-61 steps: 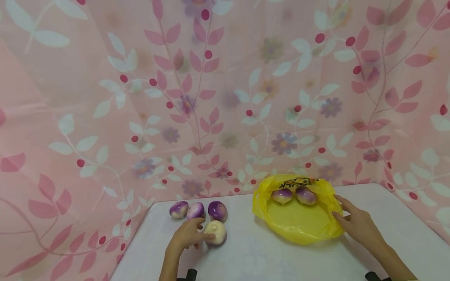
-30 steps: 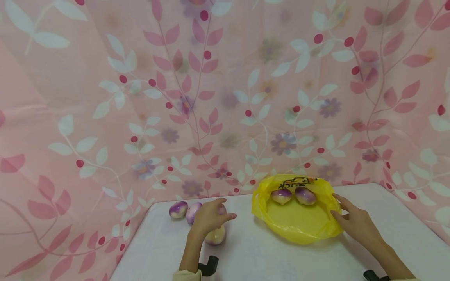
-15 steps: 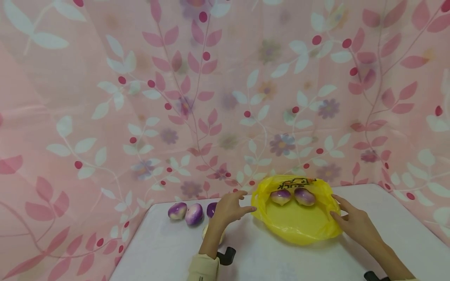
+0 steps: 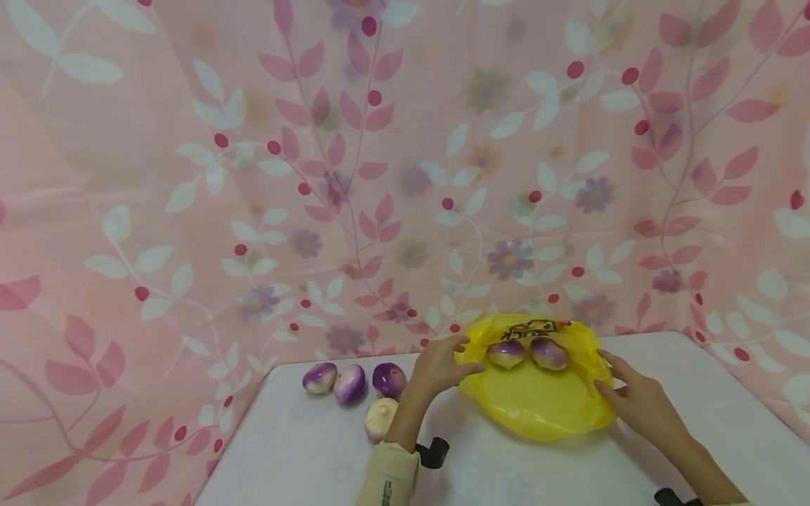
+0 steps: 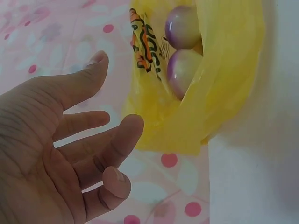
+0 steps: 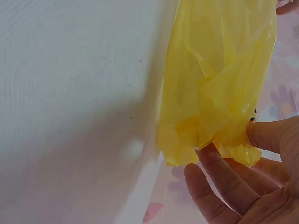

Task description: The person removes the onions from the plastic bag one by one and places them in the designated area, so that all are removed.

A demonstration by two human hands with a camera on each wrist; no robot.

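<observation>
A yellow plastic bag (image 4: 538, 407) lies on the table with its mouth spread, and two purple-and-white turnips (image 4: 550, 353) sit inside. My left hand (image 4: 439, 367) is at the bag's left edge, fingers loosely bent and thumb apart, with nothing between them in the left wrist view. At the bag's right edge my right hand (image 4: 645, 402) holds the gathered plastic, thumb on one side and fingers on the other in the right wrist view. Left of the bag lie several more turnips: a purple turnip (image 4: 389, 380) behind and a pale-bottomed turnip (image 4: 380, 417) partly covered by my left forearm.
The white-covered table (image 4: 285, 450) ends at a pink floral curtain (image 4: 405, 176) along the back. Two other turnips, a left one (image 4: 320, 378) and a middle one (image 4: 350, 384), sit near the table's back left. Black wrist mounts (image 4: 433, 453) show below the hands.
My left hand has moved from the pale turnip rightward to the bag's left edge, carrying nothing. The pale turnip stays on the table. The right hand stays at the bag.
</observation>
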